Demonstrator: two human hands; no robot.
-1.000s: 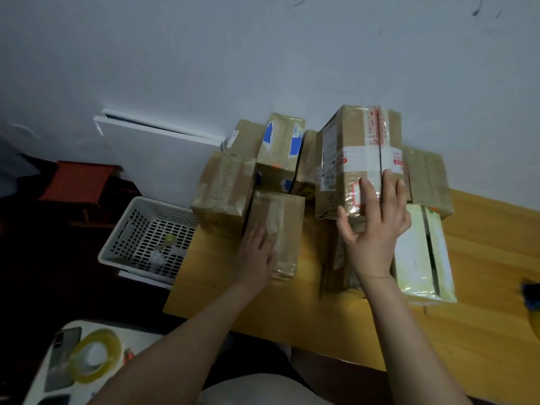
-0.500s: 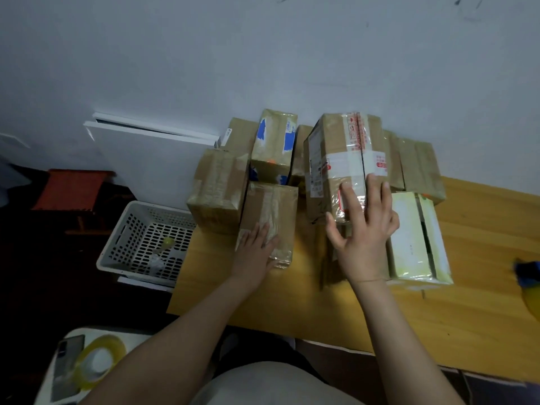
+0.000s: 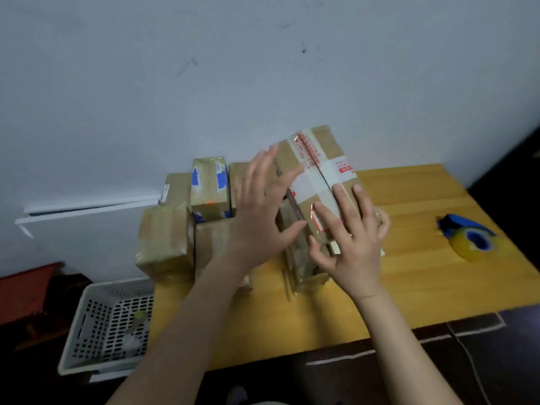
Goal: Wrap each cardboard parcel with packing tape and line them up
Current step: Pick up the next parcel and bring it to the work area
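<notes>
A: Right hand [image 3: 350, 238] is flat on the tall parcel [image 3: 321, 171], the one crossed with white, red-printed tape. Fingers are straight and fanned over its near face, thumb out wide. It's pressing, not gripping.

B: And that parcel stands on the wooden table [image 3: 423, 273], tilted a touch, under the palm rather than inside any grasp.

A: Left hand [image 3: 263, 211] is up against the tall parcel's left side, also spread, fingers straight and pointing up. It's blurred, so I can't tell whether the palm actually touches the cardboard.

B: The thumb reaches toward the left edge, that much I can see. So the parcel sits between the two hands, neither one curled round it.

A: Left of the tall parcel, the parcel with blue patches [image 3: 209, 188] stands against the wall. Further left and nearer us sits a squat brown parcel [image 3: 165, 241].

B: Well to the right of the tall parcel, the blue and yellow tape dispenser [image 3: 467, 238] lies on the table, clear of both hands.

A: Far left of it and lower, there's a white perforated basket [image 3: 108, 325].
</notes>
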